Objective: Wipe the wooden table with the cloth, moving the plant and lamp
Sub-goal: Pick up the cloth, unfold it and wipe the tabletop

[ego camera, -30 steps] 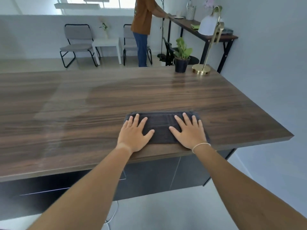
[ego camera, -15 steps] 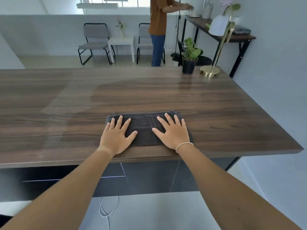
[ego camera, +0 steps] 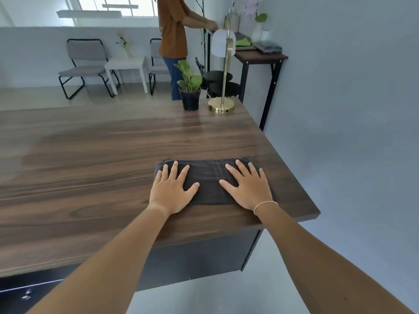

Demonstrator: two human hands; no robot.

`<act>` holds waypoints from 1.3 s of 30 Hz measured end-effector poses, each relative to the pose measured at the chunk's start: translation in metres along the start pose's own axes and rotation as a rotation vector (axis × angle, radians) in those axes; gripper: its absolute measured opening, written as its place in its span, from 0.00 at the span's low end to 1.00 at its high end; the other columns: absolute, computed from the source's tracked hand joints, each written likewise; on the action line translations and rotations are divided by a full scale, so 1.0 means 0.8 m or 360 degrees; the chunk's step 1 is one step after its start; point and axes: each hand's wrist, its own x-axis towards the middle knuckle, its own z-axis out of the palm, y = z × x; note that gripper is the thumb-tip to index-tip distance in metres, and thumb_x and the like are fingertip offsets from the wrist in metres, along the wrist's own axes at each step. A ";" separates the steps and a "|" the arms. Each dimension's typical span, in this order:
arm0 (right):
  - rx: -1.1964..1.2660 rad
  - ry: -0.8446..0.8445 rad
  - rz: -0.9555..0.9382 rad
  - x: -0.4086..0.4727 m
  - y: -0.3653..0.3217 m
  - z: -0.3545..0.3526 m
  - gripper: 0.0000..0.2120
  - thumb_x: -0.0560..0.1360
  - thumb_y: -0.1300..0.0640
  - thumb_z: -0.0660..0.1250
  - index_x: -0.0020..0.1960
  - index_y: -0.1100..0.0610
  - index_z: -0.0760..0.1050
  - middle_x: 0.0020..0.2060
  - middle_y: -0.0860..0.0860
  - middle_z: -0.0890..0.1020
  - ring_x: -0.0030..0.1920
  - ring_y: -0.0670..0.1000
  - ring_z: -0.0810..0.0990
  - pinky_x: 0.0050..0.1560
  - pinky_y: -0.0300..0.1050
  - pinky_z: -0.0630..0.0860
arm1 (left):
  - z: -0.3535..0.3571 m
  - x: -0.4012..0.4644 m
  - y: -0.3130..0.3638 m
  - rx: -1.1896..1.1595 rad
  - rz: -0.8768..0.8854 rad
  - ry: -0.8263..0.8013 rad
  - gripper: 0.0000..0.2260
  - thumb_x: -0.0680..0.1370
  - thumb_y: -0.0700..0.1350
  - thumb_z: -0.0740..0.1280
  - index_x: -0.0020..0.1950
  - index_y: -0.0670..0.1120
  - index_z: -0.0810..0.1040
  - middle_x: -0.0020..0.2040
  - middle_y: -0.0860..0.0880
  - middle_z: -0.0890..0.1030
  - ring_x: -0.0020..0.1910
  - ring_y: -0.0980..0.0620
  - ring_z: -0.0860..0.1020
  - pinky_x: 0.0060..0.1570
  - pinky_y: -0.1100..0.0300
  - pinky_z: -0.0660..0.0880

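Pale grey walls, bright window (ego camera: pixel 118 3), two grey chairs (ego camera: pixel 84 66) flanking a white side table (ego camera: pixel 125 64), dark console table (ego camera: pixel 260 56).

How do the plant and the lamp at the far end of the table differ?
The plant is short and leafy green in a black pot; the lamp is tall, with a thin brass stem and white shade. The plant's pot is dark and matte; the lamp's round base is shiny gold. Both stand upright, side by side, near the wooden table's far right corner.

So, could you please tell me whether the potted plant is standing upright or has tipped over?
Upright. The potted plant stands on its base at the table's far edge, beside the lamp.
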 end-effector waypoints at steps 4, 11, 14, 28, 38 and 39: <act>0.0017 0.0003 -0.0038 0.025 0.017 -0.003 0.30 0.75 0.32 0.46 0.75 0.40 0.51 0.78 0.46 0.50 0.77 0.55 0.45 0.75 0.57 0.42 | 0.000 0.018 0.011 -0.0007 -0.0028 0.0008 0.31 0.77 0.65 0.47 0.77 0.55 0.47 0.79 0.47 0.47 0.78 0.44 0.46 0.76 0.50 0.44; -0.0008 -0.0032 -0.0035 0.085 0.028 -0.006 0.30 0.75 0.32 0.45 0.75 0.40 0.50 0.78 0.46 0.50 0.77 0.55 0.45 0.75 0.57 0.42 | 0.000 0.064 0.012 -0.0036 -0.0055 0.0014 0.30 0.77 0.65 0.47 0.77 0.55 0.48 0.79 0.47 0.47 0.78 0.44 0.46 0.76 0.51 0.44; -0.0037 -0.0031 -0.0033 0.116 0.032 -0.008 0.31 0.75 0.32 0.45 0.75 0.40 0.50 0.78 0.46 0.50 0.77 0.55 0.45 0.75 0.57 0.42 | -0.001 0.096 0.009 -0.0047 -0.0045 0.0016 0.30 0.77 0.65 0.47 0.77 0.55 0.48 0.79 0.47 0.47 0.78 0.44 0.46 0.76 0.51 0.44; -0.0138 -0.0013 0.0152 0.269 0.036 -0.013 0.30 0.75 0.32 0.44 0.75 0.40 0.49 0.78 0.46 0.50 0.77 0.55 0.46 0.75 0.57 0.44 | -0.009 0.272 -0.024 -0.0085 0.0164 -0.0004 0.31 0.77 0.65 0.46 0.77 0.56 0.48 0.79 0.47 0.47 0.78 0.44 0.45 0.75 0.50 0.42; -0.0174 -0.0005 0.0171 0.321 0.044 -0.011 0.31 0.75 0.32 0.43 0.75 0.40 0.48 0.78 0.46 0.50 0.77 0.55 0.47 0.75 0.57 0.44 | -0.007 0.318 -0.028 -0.0061 0.0194 0.0005 0.31 0.77 0.66 0.45 0.77 0.55 0.48 0.79 0.47 0.47 0.78 0.43 0.46 0.76 0.49 0.43; -0.0170 -0.0014 0.0168 0.322 0.043 -0.012 0.31 0.75 0.32 0.43 0.75 0.40 0.48 0.78 0.46 0.50 0.77 0.55 0.47 0.75 0.57 0.44 | -0.008 0.318 -0.028 -0.0057 0.0192 0.0005 0.31 0.77 0.66 0.45 0.77 0.55 0.48 0.79 0.47 0.47 0.78 0.43 0.46 0.76 0.49 0.43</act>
